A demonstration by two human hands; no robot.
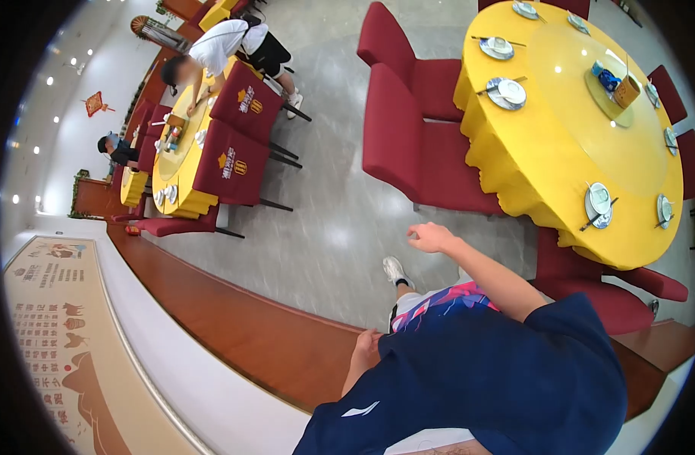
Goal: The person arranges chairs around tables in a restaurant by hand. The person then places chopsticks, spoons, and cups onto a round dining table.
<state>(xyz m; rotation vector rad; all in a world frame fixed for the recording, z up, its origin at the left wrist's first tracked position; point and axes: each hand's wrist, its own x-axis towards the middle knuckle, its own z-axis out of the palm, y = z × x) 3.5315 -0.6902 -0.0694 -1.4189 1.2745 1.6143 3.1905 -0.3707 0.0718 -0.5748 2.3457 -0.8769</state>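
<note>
My left hand [366, 345] hangs beside the dark blue shirt [484, 371], low in the view. Its fingers are curled in and partly hidden, and no object shows in them. Held out in front of my body, my right hand [432, 238] has loosely bent fingers, the thumb side a little apart, and holds nothing visible. It is over the grey floor [325, 212], nearest to a dark red chair [416, 144] but apart from it. One white shoe [395, 271] shows below my hands.
To the right stands a round table with a yellow cloth [514, 174], place settings [507, 92] and a glass turntable [583, 114]. At upper left, a person in a white top [218, 45] leans over another yellow table [184, 201]. A brown ledge [234, 303] and a printed wall panel [67, 318] run along the left.
</note>
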